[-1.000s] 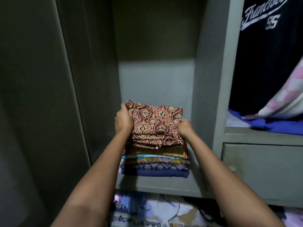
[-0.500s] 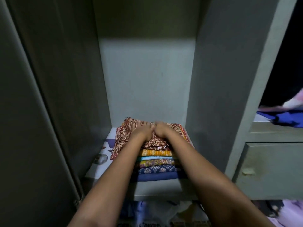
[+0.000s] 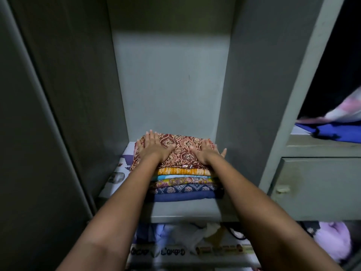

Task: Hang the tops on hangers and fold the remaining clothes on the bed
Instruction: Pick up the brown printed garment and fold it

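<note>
A stack of folded clothes point(image 3: 183, 185) stands on a grey wardrobe shelf point(image 3: 185, 211). Its top piece is a folded red-brown patterned cloth point(image 3: 180, 146). Below it lie orange, light blue, yellow-patterned and dark blue pieces. My left hand point(image 3: 154, 146) lies flat on the left part of the red-brown cloth, fingers straight and spread. My right hand point(image 3: 206, 152) lies flat on its right part, fingers reaching over the stack's right edge. Neither hand grips anything.
Grey wardrobe walls close in the shelf at left point(image 3: 82, 94) and right point(image 3: 252, 94). A printed paper liner point(image 3: 119, 173) covers the shelf left of the stack. A drawer point(image 3: 320, 186) sits at right, with blue cloth point(image 3: 332, 132) above it. More clothes and newspaper point(image 3: 195, 249) fill the compartment below.
I set the red-brown cloth on the stack. My hands then met at its middle and have now slid apart, flat, toward its left and right sides.
</note>
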Demonstrator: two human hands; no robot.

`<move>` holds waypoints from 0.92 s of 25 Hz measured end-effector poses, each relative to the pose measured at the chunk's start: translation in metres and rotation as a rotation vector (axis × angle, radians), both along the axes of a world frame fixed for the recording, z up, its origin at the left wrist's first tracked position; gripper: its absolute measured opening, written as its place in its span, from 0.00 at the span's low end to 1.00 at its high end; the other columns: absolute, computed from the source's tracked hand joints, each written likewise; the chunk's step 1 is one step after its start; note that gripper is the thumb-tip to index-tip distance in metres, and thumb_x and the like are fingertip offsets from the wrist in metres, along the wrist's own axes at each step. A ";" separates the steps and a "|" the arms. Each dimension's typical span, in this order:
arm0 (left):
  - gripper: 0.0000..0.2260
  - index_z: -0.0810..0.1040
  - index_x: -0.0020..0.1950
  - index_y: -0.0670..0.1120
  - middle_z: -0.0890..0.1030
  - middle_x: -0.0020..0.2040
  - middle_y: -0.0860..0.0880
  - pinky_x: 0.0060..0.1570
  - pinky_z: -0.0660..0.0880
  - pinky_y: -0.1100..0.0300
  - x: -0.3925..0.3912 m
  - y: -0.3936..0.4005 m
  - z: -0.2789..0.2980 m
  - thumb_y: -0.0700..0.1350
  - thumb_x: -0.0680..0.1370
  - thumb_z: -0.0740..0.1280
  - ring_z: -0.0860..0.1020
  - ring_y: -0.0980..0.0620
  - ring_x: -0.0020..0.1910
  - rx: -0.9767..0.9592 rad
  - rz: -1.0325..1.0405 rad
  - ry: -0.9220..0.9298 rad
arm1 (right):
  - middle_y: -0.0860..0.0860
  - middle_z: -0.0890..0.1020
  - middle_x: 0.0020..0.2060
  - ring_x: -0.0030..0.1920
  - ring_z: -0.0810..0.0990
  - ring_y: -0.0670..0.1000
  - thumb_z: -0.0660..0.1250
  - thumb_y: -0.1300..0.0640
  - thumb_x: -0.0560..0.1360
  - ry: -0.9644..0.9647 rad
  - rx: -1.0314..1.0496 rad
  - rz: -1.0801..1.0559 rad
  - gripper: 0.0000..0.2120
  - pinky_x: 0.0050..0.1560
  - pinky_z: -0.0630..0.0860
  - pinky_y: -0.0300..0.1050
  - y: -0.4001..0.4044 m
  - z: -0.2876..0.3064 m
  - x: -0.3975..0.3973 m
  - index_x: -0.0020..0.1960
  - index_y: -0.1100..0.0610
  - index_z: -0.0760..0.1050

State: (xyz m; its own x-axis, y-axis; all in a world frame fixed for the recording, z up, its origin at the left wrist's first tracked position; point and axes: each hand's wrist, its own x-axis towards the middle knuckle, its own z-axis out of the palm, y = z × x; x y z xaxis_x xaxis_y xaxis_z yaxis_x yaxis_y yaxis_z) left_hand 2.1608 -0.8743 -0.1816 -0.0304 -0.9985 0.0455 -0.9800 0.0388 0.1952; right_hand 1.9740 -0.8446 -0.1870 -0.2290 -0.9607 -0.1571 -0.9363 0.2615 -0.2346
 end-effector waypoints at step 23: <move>0.25 0.62 0.75 0.39 0.65 0.74 0.46 0.63 0.60 0.62 -0.086 0.390 0.078 0.53 0.83 0.52 0.64 0.50 0.73 0.119 -0.285 1.512 | 0.54 0.57 0.76 0.76 0.55 0.53 0.45 0.39 0.81 -0.847 -0.479 -0.163 0.34 0.73 0.52 0.48 0.464 0.097 -0.071 0.76 0.62 0.54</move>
State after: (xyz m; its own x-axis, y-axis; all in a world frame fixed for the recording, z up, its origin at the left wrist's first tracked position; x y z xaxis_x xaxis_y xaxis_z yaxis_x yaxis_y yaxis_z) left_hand 2.0748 -0.4845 -0.1036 -0.2151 -0.9677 0.1315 0.1661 0.0964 0.9814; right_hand 1.9031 -0.3807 -0.0898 -0.3557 -0.9322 0.0668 -0.3711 0.0754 -0.9255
